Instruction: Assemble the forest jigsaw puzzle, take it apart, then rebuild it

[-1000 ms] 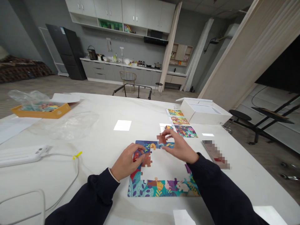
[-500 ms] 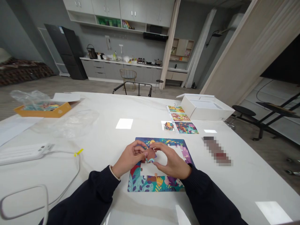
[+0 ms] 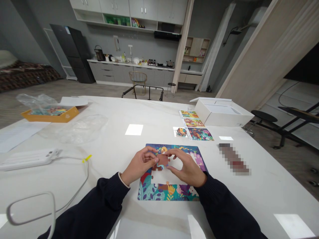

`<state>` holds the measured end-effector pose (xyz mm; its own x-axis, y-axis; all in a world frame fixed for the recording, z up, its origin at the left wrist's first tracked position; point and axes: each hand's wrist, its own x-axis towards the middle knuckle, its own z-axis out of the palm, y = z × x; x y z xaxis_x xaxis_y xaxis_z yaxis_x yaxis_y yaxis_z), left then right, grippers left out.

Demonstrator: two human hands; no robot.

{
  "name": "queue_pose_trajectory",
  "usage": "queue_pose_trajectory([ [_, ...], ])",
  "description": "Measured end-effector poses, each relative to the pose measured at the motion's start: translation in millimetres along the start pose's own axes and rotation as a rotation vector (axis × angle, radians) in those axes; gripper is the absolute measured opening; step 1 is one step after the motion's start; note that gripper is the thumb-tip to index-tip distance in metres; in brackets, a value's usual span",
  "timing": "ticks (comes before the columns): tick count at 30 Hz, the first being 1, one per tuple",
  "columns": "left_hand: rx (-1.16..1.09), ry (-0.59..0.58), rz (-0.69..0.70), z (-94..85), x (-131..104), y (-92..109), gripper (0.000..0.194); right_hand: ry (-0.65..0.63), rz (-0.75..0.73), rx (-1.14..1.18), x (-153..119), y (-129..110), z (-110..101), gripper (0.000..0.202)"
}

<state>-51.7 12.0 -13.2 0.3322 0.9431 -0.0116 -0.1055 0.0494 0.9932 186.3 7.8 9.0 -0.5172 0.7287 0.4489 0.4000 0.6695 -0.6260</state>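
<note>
A brown puzzle piece (image 3: 163, 160) with a bit of light blue on its lower edge is pinched between the thumb and fingers of my left hand (image 3: 138, 165). Curved around its right side is my right hand (image 3: 189, 168), thumb and forefinger apart; the forefinger tip is close to the piece's top edge, and I cannot tell whether it touches. Under both hands lies a colourful puzzle board (image 3: 152, 194) with a printed border and a white middle. Another brown piece (image 3: 156, 168) shows at the left of that white area, just below the held one.
Beyond the board lie a small stack of pieces (image 3: 181, 132) and picture sheets (image 3: 200, 134), beside a white box (image 3: 221, 113). A yellow box (image 3: 50, 117), crumpled plastic (image 3: 83, 128) and a white power strip (image 3: 30, 160) with its cable are on the left. A pixelated object (image 3: 234, 159) lies right.
The held brown piece has turned flatter and now shows more of its face. My right fingers have spread slightly around it. The whole view has shifted a little.
</note>
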Motion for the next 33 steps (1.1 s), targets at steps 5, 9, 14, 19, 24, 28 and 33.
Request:
queue_pose_trajectory([
  [5,0.015,-0.005,-0.002,-0.4,0,0,0.046,-0.003,0.005,-0.008,0,-1,-1,0.044],
  [9,0.015,-0.020,0.010,-1.7,0,-2,0.044,0.008,0.010,-0.012,1,-2,-1,0.044],
  [14,0.034,-0.021,0.020,-3.8,1,-6,0.042,0.009,0.027,-0.017,1,-4,-2,0.044],
  [19,0.073,-0.018,0.046,-2.5,-1,-1,0.044,0.019,0.037,-0.030,-1,-1,-1,0.045],
  [24,0.193,-0.033,0.084,3.7,-6,10,0.051,0.021,0.028,-0.036,-2,3,-1,0.042],
  [28,0.310,-0.036,0.132,2.5,-7,8,0.049,-0.013,0.044,-0.035,-2,2,-2,0.041],
  [33,0.537,-0.127,0.150,-4.3,-5,2,0.042,-0.195,0.111,-0.026,-3,-1,-4,0.039],
])
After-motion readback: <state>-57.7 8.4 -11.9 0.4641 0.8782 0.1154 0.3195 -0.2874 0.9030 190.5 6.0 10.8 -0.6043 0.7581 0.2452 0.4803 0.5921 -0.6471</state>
